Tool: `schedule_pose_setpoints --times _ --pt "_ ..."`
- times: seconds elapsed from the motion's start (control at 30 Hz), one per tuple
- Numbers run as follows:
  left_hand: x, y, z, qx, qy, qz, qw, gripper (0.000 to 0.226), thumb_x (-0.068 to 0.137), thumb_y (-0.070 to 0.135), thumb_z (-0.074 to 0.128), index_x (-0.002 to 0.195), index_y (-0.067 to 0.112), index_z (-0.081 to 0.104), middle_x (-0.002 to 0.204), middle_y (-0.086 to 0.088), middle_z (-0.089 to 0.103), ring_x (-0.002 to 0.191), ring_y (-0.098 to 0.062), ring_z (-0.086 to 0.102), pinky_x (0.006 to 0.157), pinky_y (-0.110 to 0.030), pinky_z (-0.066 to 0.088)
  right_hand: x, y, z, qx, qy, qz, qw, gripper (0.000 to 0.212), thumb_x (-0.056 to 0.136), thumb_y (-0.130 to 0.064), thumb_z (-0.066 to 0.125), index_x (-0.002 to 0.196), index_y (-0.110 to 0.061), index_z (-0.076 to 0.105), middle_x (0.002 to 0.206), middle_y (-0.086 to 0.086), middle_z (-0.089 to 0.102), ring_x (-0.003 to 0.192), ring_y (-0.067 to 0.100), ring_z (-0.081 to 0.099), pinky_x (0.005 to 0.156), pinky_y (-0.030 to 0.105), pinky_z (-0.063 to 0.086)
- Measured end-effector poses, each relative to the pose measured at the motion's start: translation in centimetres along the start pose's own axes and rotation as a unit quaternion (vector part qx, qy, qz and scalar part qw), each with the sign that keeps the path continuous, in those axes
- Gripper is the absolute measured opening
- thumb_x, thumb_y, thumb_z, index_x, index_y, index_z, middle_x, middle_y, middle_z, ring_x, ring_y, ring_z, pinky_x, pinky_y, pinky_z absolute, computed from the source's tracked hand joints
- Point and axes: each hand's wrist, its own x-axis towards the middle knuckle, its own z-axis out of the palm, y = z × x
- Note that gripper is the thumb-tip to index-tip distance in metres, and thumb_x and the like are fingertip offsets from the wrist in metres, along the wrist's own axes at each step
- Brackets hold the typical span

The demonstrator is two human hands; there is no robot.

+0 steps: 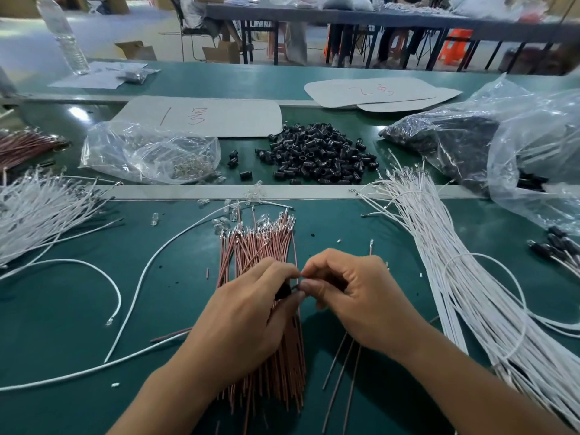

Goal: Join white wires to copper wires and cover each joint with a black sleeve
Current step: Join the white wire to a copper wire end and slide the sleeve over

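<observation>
My left hand and my right hand meet fingertip to fingertip above a bundle of copper wires in the middle of the green table. A black sleeve sits pinched in my left fingers. My right fingers pinch a thin wire end right at that sleeve; the joint itself is hidden by my fingers. A heap of loose black sleeves lies further back. White wires lie in a long bundle at the right and in another bundle at the left.
A clear bag of small metal parts lies back left, and a big clear bag of black parts back right. Loose white wires curve across the left of the table. Several finished sleeved wires lie at the far right. A water bottle stands far left.
</observation>
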Motion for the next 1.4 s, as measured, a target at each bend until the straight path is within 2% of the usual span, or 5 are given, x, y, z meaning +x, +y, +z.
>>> schedule_pose_setpoints --times 0.13,0.37,0.57,0.93,1.4 --pt "0.0 0.1 0.1 0.004 0.019 -0.008 1.000 0.021 0.099 0.021 0.049 0.113 0.017 0.064 0.096 0.009 0.060 0.081 -0.013 0.058 0.067 -0.041 0.052 0.0 0.2 0.0 0.018 0.012 0.015 1.000 0.026 0.094 -0.029 0.069 0.118 -0.027 0.061 0.085 -0.012 0.074 0.071 0.012 0.073 0.070 0.024 0.058" --pt "0.1 -0.1 0.4 -0.037 0.054 -0.049 0.997 0.014 0.097 0.024 0.055 0.102 0.018 0.066 0.092 0.011 0.063 0.081 -0.011 0.060 0.069 -0.040 0.051 0.8 0.0 0.4 0.055 -0.007 0.018 0.998 0.007 0.094 -0.016 0.071 0.094 -0.021 0.066 0.085 -0.005 0.075 0.072 0.015 0.073 0.069 0.018 0.054" --pt "0.2 -0.7 0.5 -0.040 0.075 -0.079 0.993 0.014 0.098 0.027 0.049 0.099 0.020 0.061 0.082 0.013 0.059 0.073 -0.014 0.055 0.066 -0.042 0.049 5.0 -2.0 -2.1 -0.081 -0.098 0.091 0.988 0.015 0.100 -0.042 0.057 0.105 -0.031 0.064 0.086 -0.015 0.075 0.070 0.008 0.073 0.065 0.028 0.060" --pt "0.0 -0.7 0.6 -0.033 0.023 -0.070 0.997 0.014 0.102 0.027 0.040 0.111 0.029 0.051 0.091 0.015 0.058 0.077 -0.009 0.053 0.066 -0.039 0.048 19.2 -3.4 6.4 -0.408 -0.211 -0.061 0.886 0.025 0.098 -0.014 0.061 0.121 -0.016 0.070 0.122 0.009 0.068 0.113 0.027 0.062 0.098 0.038 0.052" --pt "0.0 -0.6 0.1 -0.016 0.032 -0.060 0.998 0.019 0.104 0.027 0.043 0.111 0.019 0.058 0.096 0.003 0.065 0.077 -0.020 0.055 0.066 -0.039 0.047 20.0 -4.0 8.7 -0.481 -0.240 -0.105 0.836 0.025 0.093 -0.024 0.073 0.108 -0.004 0.069 0.113 0.009 0.067 0.110 0.027 0.058 0.095 0.038 0.050"
